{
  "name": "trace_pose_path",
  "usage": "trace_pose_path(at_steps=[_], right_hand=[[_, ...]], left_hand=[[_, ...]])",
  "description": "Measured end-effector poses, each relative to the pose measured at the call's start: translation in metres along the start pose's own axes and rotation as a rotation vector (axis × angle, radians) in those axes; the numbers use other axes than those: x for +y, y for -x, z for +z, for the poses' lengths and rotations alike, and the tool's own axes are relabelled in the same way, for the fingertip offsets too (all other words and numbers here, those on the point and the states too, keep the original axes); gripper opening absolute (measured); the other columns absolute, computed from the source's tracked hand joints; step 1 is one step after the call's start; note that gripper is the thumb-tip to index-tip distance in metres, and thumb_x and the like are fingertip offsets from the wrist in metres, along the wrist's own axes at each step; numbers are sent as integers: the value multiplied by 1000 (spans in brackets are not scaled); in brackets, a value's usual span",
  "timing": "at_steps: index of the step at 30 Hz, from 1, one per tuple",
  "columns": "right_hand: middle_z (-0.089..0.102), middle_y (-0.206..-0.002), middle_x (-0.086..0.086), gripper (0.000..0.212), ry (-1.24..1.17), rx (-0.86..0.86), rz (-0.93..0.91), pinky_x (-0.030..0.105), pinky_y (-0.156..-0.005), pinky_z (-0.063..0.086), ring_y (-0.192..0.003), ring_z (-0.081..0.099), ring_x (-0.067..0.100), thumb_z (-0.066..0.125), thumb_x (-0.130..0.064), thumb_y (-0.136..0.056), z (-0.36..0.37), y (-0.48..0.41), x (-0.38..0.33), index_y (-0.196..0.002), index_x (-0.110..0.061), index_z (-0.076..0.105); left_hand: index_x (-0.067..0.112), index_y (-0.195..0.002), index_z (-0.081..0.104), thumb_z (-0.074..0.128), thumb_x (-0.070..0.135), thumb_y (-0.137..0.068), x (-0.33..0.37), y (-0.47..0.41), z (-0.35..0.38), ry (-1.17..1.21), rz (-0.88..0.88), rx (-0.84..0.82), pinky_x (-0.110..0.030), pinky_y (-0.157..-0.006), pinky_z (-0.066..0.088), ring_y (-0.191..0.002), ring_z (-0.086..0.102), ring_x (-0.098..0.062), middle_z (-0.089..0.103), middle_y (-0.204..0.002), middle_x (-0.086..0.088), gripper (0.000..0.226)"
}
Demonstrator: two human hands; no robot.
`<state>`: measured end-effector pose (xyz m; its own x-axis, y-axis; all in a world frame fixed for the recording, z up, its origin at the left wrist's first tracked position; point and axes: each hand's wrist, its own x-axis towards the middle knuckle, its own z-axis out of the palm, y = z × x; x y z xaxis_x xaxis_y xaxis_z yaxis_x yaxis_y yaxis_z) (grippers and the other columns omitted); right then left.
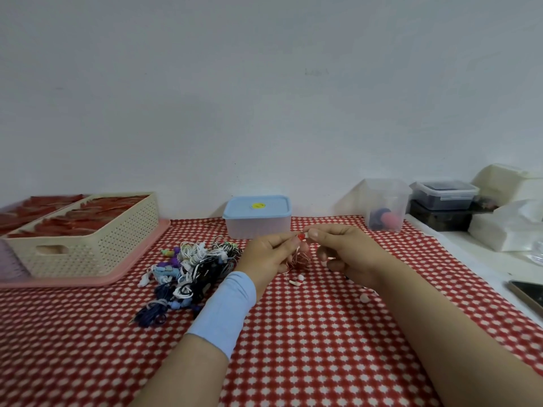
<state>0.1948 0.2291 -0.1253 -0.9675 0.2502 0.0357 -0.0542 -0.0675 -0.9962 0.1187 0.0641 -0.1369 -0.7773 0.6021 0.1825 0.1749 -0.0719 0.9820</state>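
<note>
Red-and-white earbud (301, 237) sits mid-scene, lifted off the worktop (308, 353), and I see it pinched from both sides. Left hand (266, 257) grips its red end with thumb and forefinger, the other fingers curled. Right hand (346, 251) pinches the white end with its fingertips, the rest of the fingers folded under. The earbud's red-and-white cord (302, 261) hangs in a loose coil just below and between the hands. A second earbud (296, 281) on that cord lies on the checked cloth, near the left wrist. A small white piece (364, 298) lies on the cloth by the right forearm; I cannot tell what it is. A light blue sleeve band (226, 309) covers the left forearm. Left of the hands is a pile of bundled earphones (191, 268) in white, black, purple and blue. Further left, a cream perforated basket (88, 251) holds red packets and stands on a pink tray (97, 279). At the far edge, just behind the hands, is a blue-lidded box (257, 215). Far right is a clear tub (385, 204) with something pink and dark inside, then a stack of dark boxes (445, 198). A phone (529, 295) lies at the right edge.
</note>
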Motion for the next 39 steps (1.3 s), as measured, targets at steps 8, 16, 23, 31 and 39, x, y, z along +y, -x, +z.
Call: trace_pose_path(at_steps=[8,16,23,31,39], right_hand=[[70,-86,9,26,-10,-19,-25,17,-42,29,-59,52,11,72,-26,-80,4,2,0,-101,-12,78],[72,-81,8,23,81,-14,-44,18,-42,32,-59,55,12,73,-25,-81,4,4,-1,-99,-13,80],[74,-87,10,17,131,-10,-62,18,-44,34,-61,60,11,69,-17,-91,3,7,-3,-104,-10,79],[72,-83,10,32,122,-51,-51,19,-46,30,-61,58,10,74,-27,-77,1,6,-3,-103,-9,79],[70,-81,10,31,88,-31,-61,20,-45,32,-56,56,13,74,-23,-76,0,6,-3,-102,-7,77]], left_hand=[[20,-99,77,66,19,-93,-1,-1,-1,44,-11,14,-16,-55,44,-70,51,-7,77,-89,0,13],[16,-105,77,66,19,-93,-4,-1,-3,19,-1,8,-17,-59,45,-69,54,-2,77,-89,-1,17],[18,-96,77,64,14,-94,-5,0,-1,130,-19,-14,-19,-59,44,-63,52,-4,76,-84,-1,14],[22,-93,80,63,15,-94,-6,1,-1,140,-34,-75,-21,-65,45,-75,48,-16,72,-86,-5,18],[11,-94,76,60,6,-94,-3,2,7,271,-47,-83,-15,-59,44,-66,48,-8,70,-76,-1,17]])
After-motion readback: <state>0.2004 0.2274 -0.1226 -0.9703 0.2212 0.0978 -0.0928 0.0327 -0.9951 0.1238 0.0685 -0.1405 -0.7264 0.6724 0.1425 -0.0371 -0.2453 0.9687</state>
